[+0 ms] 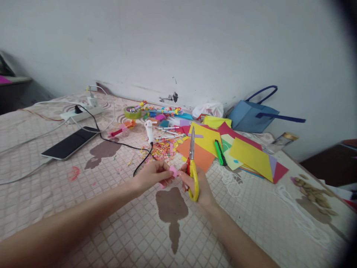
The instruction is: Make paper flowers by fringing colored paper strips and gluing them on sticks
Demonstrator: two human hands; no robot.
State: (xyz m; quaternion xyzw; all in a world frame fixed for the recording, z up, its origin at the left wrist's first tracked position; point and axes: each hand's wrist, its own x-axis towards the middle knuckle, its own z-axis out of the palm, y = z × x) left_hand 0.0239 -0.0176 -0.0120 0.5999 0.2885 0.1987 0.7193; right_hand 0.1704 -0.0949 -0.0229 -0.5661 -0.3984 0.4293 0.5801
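Between the fingertips of both hands is a small pink piece (173,171), near the middle of the view. My left hand (156,174) pinches its left side, and a further bit of pink shows below these fingers. The fingertips of my right hand (197,183) touch the piece's right edge. Scissors (192,163) with yellow and red handles hang on my right hand, their blades together and pointing away from me. Just beyond the hands lies a pile of tiny colourful paper scraps (161,149).
A white glue gun (149,131) stands behind the scraps, its black cable running left. Coloured sheets (251,156), a green cutter (220,152) and white string (230,180) lie right. A phone (71,143) and power strip (82,113) are left; a blue bag (251,116) stands back right.
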